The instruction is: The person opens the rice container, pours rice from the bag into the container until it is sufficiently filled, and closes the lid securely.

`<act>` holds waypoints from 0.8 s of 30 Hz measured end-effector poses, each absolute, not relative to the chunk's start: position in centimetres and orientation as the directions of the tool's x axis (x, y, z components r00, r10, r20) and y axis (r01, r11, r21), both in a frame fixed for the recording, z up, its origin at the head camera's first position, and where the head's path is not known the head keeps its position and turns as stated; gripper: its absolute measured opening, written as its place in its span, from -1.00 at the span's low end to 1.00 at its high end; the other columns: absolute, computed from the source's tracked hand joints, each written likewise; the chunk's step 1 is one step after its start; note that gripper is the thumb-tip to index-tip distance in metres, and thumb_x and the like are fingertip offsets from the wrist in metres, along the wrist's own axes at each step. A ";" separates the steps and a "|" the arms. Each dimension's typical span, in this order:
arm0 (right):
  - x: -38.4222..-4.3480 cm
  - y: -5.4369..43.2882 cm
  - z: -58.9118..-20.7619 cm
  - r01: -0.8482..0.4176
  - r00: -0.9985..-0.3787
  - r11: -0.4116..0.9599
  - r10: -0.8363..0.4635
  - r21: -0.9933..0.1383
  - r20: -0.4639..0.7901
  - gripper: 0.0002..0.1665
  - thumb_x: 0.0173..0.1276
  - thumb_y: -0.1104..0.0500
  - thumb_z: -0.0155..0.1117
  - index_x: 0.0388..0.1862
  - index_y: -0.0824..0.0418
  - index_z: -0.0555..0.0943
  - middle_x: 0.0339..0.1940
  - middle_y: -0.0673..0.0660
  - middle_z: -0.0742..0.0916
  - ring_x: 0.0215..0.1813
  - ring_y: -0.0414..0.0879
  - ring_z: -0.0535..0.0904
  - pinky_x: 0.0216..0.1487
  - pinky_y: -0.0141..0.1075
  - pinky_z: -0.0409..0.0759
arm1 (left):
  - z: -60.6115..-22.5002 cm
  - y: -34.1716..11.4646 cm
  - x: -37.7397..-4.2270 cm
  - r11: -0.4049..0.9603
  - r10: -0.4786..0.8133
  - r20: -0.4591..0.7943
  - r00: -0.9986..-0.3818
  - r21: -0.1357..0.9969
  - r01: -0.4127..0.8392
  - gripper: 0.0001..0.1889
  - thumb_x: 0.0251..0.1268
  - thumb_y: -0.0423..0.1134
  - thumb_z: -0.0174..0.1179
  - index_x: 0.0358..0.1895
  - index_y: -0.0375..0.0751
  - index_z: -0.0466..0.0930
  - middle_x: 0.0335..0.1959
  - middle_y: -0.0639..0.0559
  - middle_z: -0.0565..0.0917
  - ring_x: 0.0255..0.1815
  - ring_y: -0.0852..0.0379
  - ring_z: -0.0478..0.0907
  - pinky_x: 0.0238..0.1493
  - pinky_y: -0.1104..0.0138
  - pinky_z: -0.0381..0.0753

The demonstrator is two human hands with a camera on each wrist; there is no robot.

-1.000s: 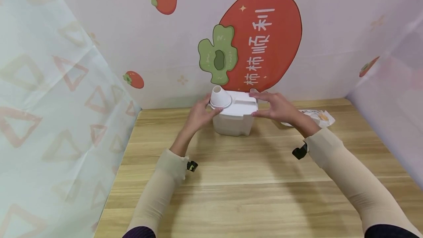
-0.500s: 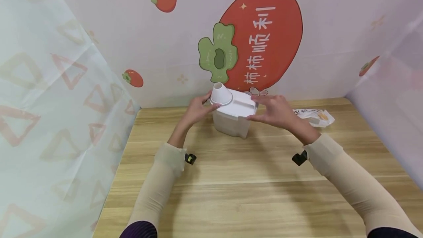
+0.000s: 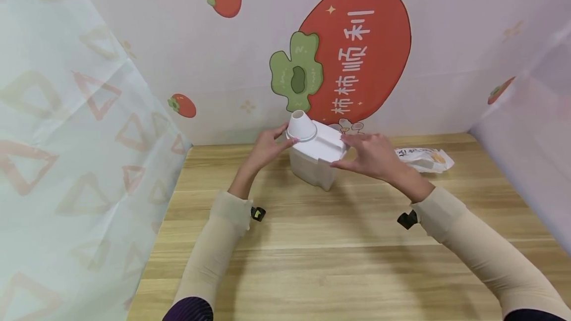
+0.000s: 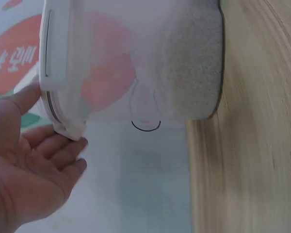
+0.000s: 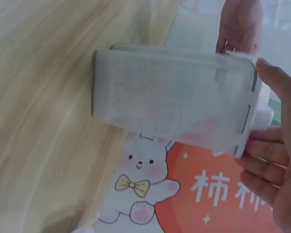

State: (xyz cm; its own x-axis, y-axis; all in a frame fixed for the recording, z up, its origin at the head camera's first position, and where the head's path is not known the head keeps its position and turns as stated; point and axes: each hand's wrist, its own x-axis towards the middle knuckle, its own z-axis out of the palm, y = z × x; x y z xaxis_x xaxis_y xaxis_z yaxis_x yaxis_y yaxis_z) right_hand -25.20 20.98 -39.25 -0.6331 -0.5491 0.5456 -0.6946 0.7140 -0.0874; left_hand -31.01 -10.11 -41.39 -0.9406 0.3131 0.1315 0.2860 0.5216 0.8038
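Note:
A translucent plastic storage container (image 3: 310, 170) with a white lid (image 3: 327, 142) stands at the back of the table. A white cone-shaped cap (image 3: 301, 127) rises from the lid's left part. My left hand (image 3: 265, 148) grips the lid's left end, thumb in front and fingers behind. At the right end, my right hand (image 3: 376, 157) holds the lid between thumb and fingers. Pale rice-like grains (image 4: 196, 63) fill the lower part of the container in the left wrist view. In the right wrist view, my right fingers (image 5: 266, 153) curl at the lid's edge.
A white printed packet (image 3: 426, 160) lies on the wooden table (image 3: 308, 271) behind my right wrist. A persimmon-patterned backdrop (image 3: 232, 68) rises right behind the container, with patterned sheets along both sides.
The container has turned a little, its right end swinging toward me. My right hand came nearer with that end, while the left stayed at the cone-capped end.

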 end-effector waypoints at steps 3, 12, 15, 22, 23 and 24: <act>-26.0 22.1 -38.9 -0.756 -0.595 0.645 -0.612 -0.106 0.521 -0.03 -0.17 -0.16 0.85 0.14 0.39 0.76 0.03 0.32 0.83 0.03 0.23 0.79 -0.11 0.11 0.79 | -41.0 -9.6 -30.2 0.598 0.290 0.150 -0.945 0.743 0.301 -0.21 0.47 0.05 0.36 0.56 -0.38 0.35 0.53 -0.23 0.44 0.58 -0.16 0.37 0.56 0.04 0.39; -29.2 24.3 -38.8 -0.806 -0.592 0.526 -0.710 -0.271 0.382 0.03 -0.11 0.09 0.85 0.38 0.37 0.62 0.38 0.34 0.67 0.39 0.31 0.60 0.22 0.20 0.66 | -39.5 -7.5 -26.6 0.727 0.234 0.197 -0.952 0.615 0.306 -0.10 0.34 0.23 0.41 0.53 -0.35 0.39 0.39 -0.23 0.59 0.39 -0.22 0.56 0.39 -0.01 0.57; -29.7 24.4 -38.8 -0.799 -0.598 0.506 -0.720 -0.323 0.351 0.02 -0.04 0.09 0.81 0.42 0.32 0.60 0.42 0.27 0.66 0.43 0.30 0.57 0.24 0.20 0.66 | -39.4 -6.6 -25.6 0.763 0.215 0.176 -0.961 0.584 0.277 0.02 0.32 0.34 0.36 0.58 -0.36 0.28 0.46 -0.23 0.49 0.43 -0.23 0.50 0.38 -0.05 0.57; -29.8 23.9 -38.8 -0.800 -0.589 0.471 -0.735 -0.372 0.337 -0.05 0.02 0.13 0.77 0.41 0.33 0.61 0.44 0.25 0.64 0.40 0.28 0.60 0.28 0.21 0.61 | -39.7 -5.4 -24.9 0.812 0.171 0.129 -0.977 0.543 0.214 0.23 0.25 0.41 0.36 0.66 -0.46 0.04 0.68 -0.30 0.18 0.63 -0.24 0.25 0.47 -0.11 0.47; -29.7 23.7 -38.8 -0.800 -0.591 0.475 -0.731 -0.367 0.342 -0.05 0.00 0.12 0.78 0.40 0.33 0.62 0.42 0.26 0.65 0.39 0.28 0.61 0.28 0.20 0.62 | -39.8 -5.4 -24.9 0.810 0.172 0.126 -0.977 0.546 0.213 0.24 0.25 0.41 0.37 0.66 -0.46 0.03 0.69 -0.31 0.16 0.66 -0.23 0.21 0.50 -0.11 0.43; -29.6 23.6 -38.9 -0.799 -0.594 0.481 -0.725 -0.361 0.348 -0.05 -0.01 0.11 0.79 0.38 0.33 0.63 0.41 0.26 0.66 0.37 0.26 0.63 0.28 0.20 0.62 | -39.9 -5.4 -25.0 0.808 0.179 0.124 -0.976 0.548 0.218 0.25 0.26 0.41 0.37 0.67 -0.47 0.00 0.70 -0.32 0.12 0.69 -0.22 0.16 0.55 -0.11 0.37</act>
State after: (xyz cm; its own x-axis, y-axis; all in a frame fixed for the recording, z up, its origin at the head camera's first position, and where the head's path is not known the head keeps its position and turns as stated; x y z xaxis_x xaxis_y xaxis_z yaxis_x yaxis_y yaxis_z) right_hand -29.57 23.63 -38.89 -0.5941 -0.7252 0.3480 -0.7989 0.4815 -0.3605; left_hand -25.03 -5.41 -39.92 -0.9759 0.1794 0.1239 0.2181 0.8076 0.5480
